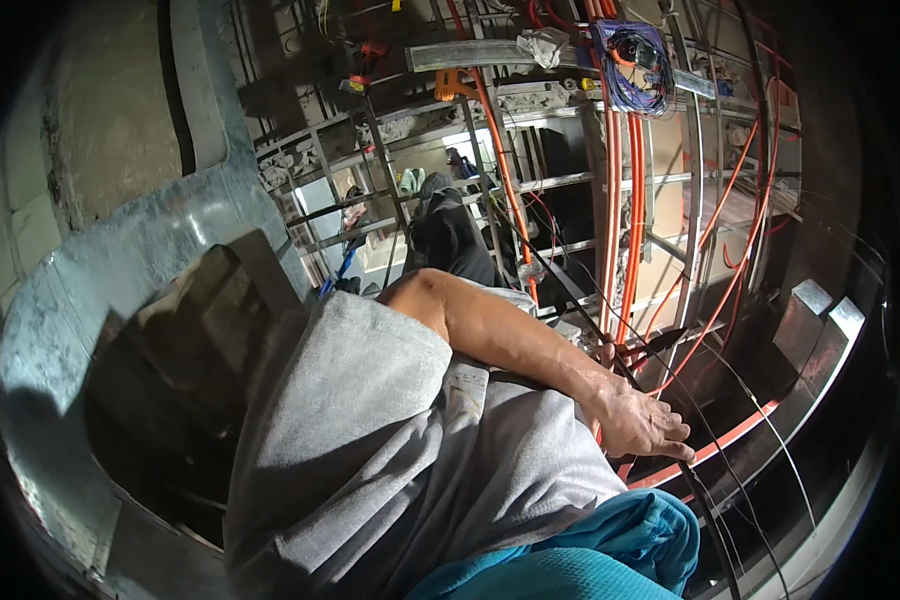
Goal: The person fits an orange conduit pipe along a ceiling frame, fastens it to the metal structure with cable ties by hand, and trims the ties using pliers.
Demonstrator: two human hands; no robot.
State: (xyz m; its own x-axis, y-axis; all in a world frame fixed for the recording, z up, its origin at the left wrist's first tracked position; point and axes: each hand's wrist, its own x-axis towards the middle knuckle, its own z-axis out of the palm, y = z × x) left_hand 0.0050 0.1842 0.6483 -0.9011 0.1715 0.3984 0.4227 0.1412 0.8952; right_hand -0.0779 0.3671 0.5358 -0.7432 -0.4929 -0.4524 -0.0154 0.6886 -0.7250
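My left forearm reaches across my grey shirt to the right. The fingers of my left hand are bent round a long, thin black rod that runs slantwise through the view. Just beyond that forearm, only a few fingers of my right hand show, close to the rod. By those fingers, a dark tool with a tapered end lies across the rod; its kind is unclear. The rest of my right hand and its arm are hidden.
Orange conduits run down past a metal frame. A coil of dark cable hangs at the top right. A curved sheet-metal duct bends round on the left. Teal cloth bunches at the lower edge. Thin wires cross on the right.
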